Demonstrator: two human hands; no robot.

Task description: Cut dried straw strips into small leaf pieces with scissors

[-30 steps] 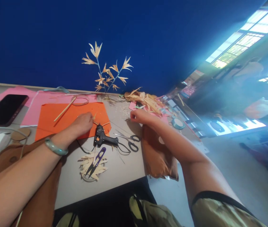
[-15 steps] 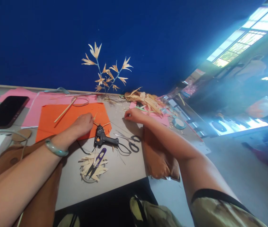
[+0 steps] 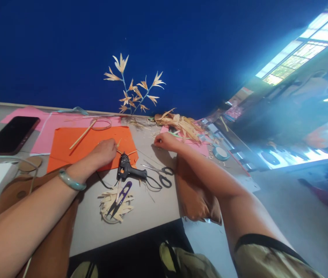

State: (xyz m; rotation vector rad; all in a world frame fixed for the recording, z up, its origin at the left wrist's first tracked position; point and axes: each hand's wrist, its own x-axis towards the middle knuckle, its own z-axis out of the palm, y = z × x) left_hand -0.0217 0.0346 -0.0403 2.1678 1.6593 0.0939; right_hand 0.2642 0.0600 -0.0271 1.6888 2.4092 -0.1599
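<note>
My left hand [image 3: 106, 151] is over the orange paper [image 3: 65, 146], its fingers pinched on a small pale husk strip [image 3: 119, 143] that pokes out past the fingertips. Just in front of its wrist a black glue gun [image 3: 129, 169] lies on the table. My right hand [image 3: 164, 141] hovers near the husk pile, fingers pinched together; what they hold, if anything, is too small to tell. Between my forearms lie black-handled scissors [image 3: 165, 177]. Purple thread snips [image 3: 123, 197] rest on a bunch of cut pale strips [image 3: 108, 204].
A branch with dried husk flowers [image 3: 135, 92] stands before the blue panel [image 3: 65, 50]. Dried husks [image 3: 181, 125] are heaped at the back. A phone [image 3: 11, 135] lies on the left, a tape roll [image 3: 220, 153] on the right. Pink paper [image 3: 40, 143] borders the orange sheet.
The whole view has shifted slightly to the right. Both hands keep nearly the same pinched poses over the same spots, and the tools have not moved on the table.
</note>
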